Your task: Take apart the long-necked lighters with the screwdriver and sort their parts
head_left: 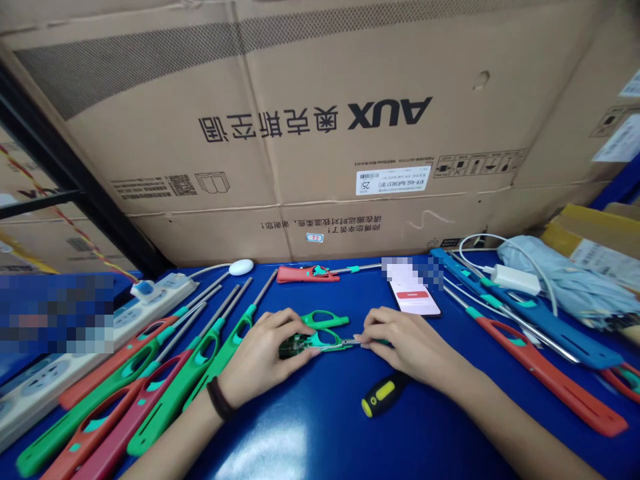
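Note:
My left hand [270, 343] is closed around the dark rear part of an opened green gas lighter [327, 339], whose inner parts show at the trigger. My right hand [395, 333] pinches the metal piece at the lighter's front end between thumb and fingers. Just behind it is a green shell piece with a trigger loop [330, 319]; whether it is joined to the lighter I cannot tell. A black and yellow screwdriver handle [383, 395] lies below my right hand, its other end hidden under the hand.
Several long-necked lighters [175, 393] lie to the left beside a white power strip [100, 340]. More lie right, including an orange lighter [550, 373]. Behind are a red lighter [307, 274] and a lit phone [413, 290]. A large cardboard box [300, 173] walls off the back.

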Demonstrator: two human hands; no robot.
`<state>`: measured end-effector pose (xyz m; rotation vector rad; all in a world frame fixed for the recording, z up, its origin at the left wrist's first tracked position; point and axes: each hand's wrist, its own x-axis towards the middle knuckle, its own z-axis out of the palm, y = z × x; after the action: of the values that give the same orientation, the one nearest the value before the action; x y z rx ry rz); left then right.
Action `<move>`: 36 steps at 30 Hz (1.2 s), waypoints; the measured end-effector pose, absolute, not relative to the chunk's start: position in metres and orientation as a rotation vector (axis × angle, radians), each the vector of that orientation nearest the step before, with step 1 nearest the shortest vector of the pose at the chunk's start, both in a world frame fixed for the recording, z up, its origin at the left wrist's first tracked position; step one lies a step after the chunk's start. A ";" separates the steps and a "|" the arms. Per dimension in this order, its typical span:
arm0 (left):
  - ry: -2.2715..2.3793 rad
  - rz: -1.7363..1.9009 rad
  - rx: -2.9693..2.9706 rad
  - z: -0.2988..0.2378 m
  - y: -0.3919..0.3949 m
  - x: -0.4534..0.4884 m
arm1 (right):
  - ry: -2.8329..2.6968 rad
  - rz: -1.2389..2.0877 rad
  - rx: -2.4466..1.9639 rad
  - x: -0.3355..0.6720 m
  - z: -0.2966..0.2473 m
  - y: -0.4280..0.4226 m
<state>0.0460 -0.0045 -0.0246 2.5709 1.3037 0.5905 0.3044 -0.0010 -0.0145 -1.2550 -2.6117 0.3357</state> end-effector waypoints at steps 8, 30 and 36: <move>1.347 0.668 2.489 -0.029 -0.004 0.051 | -2.615 0.359 -1.247 0.304 -0.015 -0.002; 1.413 0.621 2.316 -0.028 -0.001 0.052 | -2.631 0.373 -1.257 0.303 -0.011 -0.003; 1.395 0.599 2.297 -0.025 -0.001 0.052 | -2.627 0.363 -1.262 0.303 -0.010 -0.004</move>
<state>0.0518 -0.0006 -0.0249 2.2968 1.3947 0.5986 0.3030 -0.0045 -0.0098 -1.2617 -2.6266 0.3626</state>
